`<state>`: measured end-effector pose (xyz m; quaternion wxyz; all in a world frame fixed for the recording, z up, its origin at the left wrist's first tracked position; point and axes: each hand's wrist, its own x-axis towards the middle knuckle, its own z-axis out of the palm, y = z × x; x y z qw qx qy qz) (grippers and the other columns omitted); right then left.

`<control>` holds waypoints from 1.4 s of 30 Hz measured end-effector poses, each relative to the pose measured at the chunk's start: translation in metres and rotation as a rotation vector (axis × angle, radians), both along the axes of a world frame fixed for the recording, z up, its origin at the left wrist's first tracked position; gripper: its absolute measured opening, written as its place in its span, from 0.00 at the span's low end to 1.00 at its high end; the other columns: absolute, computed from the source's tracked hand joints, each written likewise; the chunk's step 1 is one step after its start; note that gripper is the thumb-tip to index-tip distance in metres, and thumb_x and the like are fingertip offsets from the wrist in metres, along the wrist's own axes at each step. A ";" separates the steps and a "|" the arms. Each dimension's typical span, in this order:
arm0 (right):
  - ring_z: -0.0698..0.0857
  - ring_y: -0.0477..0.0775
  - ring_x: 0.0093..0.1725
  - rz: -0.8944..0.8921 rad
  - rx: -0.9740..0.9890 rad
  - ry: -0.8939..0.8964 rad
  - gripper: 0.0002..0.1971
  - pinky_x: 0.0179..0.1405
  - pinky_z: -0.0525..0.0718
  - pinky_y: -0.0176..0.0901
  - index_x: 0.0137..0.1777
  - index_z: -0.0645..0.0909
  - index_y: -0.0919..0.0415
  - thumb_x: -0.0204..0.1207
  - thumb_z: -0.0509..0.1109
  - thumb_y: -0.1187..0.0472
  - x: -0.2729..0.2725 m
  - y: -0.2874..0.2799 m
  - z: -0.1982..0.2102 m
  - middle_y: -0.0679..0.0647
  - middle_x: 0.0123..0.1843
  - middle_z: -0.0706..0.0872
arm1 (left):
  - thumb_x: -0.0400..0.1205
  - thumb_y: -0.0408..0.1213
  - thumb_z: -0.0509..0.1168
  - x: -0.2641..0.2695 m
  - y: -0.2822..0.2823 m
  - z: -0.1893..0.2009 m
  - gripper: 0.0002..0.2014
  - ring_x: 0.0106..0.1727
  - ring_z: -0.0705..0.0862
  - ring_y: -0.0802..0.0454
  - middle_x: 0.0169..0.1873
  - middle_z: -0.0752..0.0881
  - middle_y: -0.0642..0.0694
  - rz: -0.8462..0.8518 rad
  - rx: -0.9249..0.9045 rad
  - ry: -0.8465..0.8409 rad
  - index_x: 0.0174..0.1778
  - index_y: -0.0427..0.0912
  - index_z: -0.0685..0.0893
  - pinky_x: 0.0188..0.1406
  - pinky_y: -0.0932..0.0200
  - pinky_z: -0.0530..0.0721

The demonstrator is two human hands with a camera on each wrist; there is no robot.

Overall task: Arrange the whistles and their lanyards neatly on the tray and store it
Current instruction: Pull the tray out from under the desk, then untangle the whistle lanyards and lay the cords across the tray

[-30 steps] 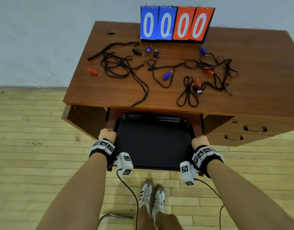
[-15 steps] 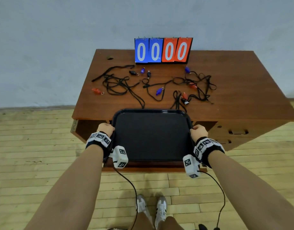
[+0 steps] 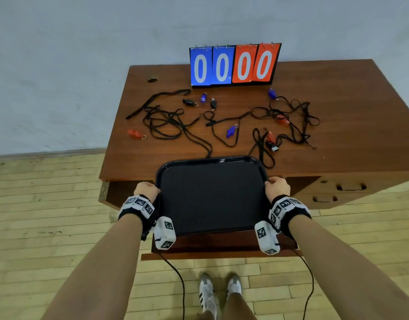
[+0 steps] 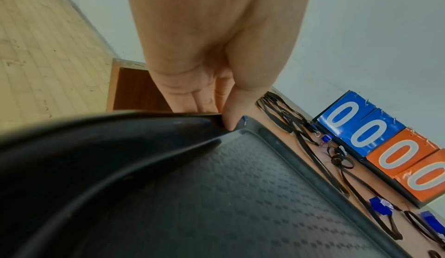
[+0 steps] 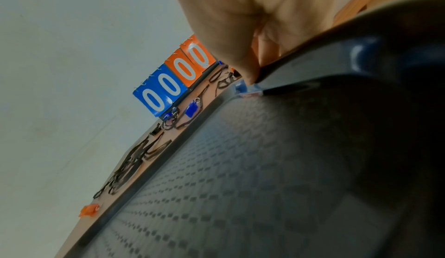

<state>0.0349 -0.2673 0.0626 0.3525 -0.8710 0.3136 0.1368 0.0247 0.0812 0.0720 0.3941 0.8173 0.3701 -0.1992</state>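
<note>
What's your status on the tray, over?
Left hand and right hand grip the empty tray by its sides. Whistles and lanyards loose on the desk; lanyard loops near tray's far edge.

Left hand and right hand grip the black tray by its side rims — whistles lie beyond.

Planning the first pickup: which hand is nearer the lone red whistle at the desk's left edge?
Left. The left hand grips the tray rim almost directly below the red whistle; the right hand holds the opposite rim, across the tray.
</note>
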 end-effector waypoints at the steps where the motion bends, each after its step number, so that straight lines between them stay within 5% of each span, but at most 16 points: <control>1: 0.80 0.68 0.66 -0.015 0.008 0.000 0.15 0.63 0.77 0.50 0.65 0.81 0.68 0.82 0.62 0.64 0.006 0.000 -0.002 0.66 0.64 0.84 | 0.78 0.30 0.67 0.006 -0.001 0.001 0.04 0.54 0.84 0.36 0.44 0.85 0.35 -0.001 0.008 -0.003 0.38 0.36 0.83 0.57 0.47 0.83; 5: 0.80 0.69 0.64 -0.028 0.019 0.009 0.15 0.62 0.78 0.50 0.65 0.82 0.68 0.82 0.62 0.64 0.038 0.002 -0.003 0.68 0.63 0.84 | 0.78 0.31 0.68 0.038 -0.001 -0.001 0.13 0.59 0.82 0.36 0.56 0.86 0.34 0.042 0.040 -0.033 0.58 0.35 0.85 0.59 0.51 0.80; 11: 0.80 0.67 0.66 0.025 0.001 0.034 0.16 0.62 0.77 0.48 0.67 0.80 0.66 0.82 0.63 0.63 0.103 0.000 -0.009 0.66 0.65 0.83 | 0.79 0.31 0.65 0.098 -0.005 -0.006 0.04 0.51 0.82 0.36 0.45 0.84 0.38 0.004 0.082 -0.050 0.42 0.40 0.86 0.50 0.53 0.78; 14: 0.80 0.68 0.64 0.056 -0.018 0.052 0.15 0.62 0.78 0.49 0.65 0.82 0.67 0.82 0.63 0.62 0.132 0.000 -0.012 0.68 0.63 0.84 | 0.80 0.31 0.63 0.123 -0.008 -0.007 0.07 0.52 0.83 0.36 0.52 0.85 0.35 0.008 0.108 -0.033 0.50 0.39 0.86 0.47 0.56 0.76; 21: 0.81 0.71 0.60 0.129 -0.138 0.096 0.13 0.61 0.80 0.58 0.58 0.81 0.66 0.81 0.62 0.58 0.182 -0.005 -0.009 0.67 0.60 0.84 | 0.77 0.28 0.58 0.175 -0.021 -0.011 0.10 0.47 0.81 0.36 0.52 0.86 0.35 -0.030 0.176 -0.032 0.42 0.43 0.84 0.48 0.53 0.80; 25: 0.83 0.69 0.57 0.222 -0.177 0.127 0.13 0.51 0.79 0.52 0.55 0.80 0.64 0.81 0.63 0.55 0.197 -0.010 -0.012 0.65 0.56 0.85 | 0.77 0.31 0.59 0.188 -0.023 -0.018 0.13 0.54 0.82 0.34 0.56 0.84 0.35 -0.037 0.189 0.005 0.56 0.39 0.84 0.48 0.52 0.78; 30: 0.84 0.67 0.52 0.281 -0.223 0.173 0.12 0.44 0.78 0.49 0.47 0.78 0.62 0.81 0.64 0.52 0.208 -0.012 -0.014 0.63 0.52 0.86 | 0.79 0.34 0.61 0.192 -0.018 -0.021 0.11 0.50 0.82 0.37 0.53 0.84 0.36 -0.102 0.226 0.003 0.55 0.40 0.82 0.43 0.54 0.77; 34: 0.81 0.69 0.59 0.243 -0.272 0.205 0.18 0.52 0.80 0.54 0.59 0.76 0.68 0.79 0.67 0.53 0.208 -0.007 -0.006 0.67 0.61 0.81 | 0.80 0.38 0.62 0.195 -0.012 -0.015 0.05 0.43 0.80 0.40 0.49 0.84 0.38 -0.173 0.260 0.032 0.46 0.43 0.81 0.42 0.54 0.77; 38: 0.73 0.70 0.66 0.258 -0.303 0.022 0.20 0.62 0.75 0.59 0.64 0.71 0.68 0.77 0.68 0.58 0.219 0.009 0.007 0.67 0.66 0.74 | 0.81 0.40 0.60 0.214 -0.002 -0.005 0.15 0.59 0.80 0.39 0.62 0.79 0.39 -0.195 0.286 -0.069 0.63 0.40 0.78 0.52 0.51 0.78; 42: 0.74 0.66 0.64 0.457 -0.147 -0.183 0.13 0.64 0.76 0.56 0.60 0.78 0.62 0.78 0.66 0.58 0.255 0.043 0.024 0.63 0.61 0.78 | 0.81 0.38 0.61 0.248 0.005 0.001 0.13 0.62 0.80 0.42 0.61 0.81 0.41 -0.307 0.210 -0.228 0.62 0.43 0.80 0.59 0.49 0.80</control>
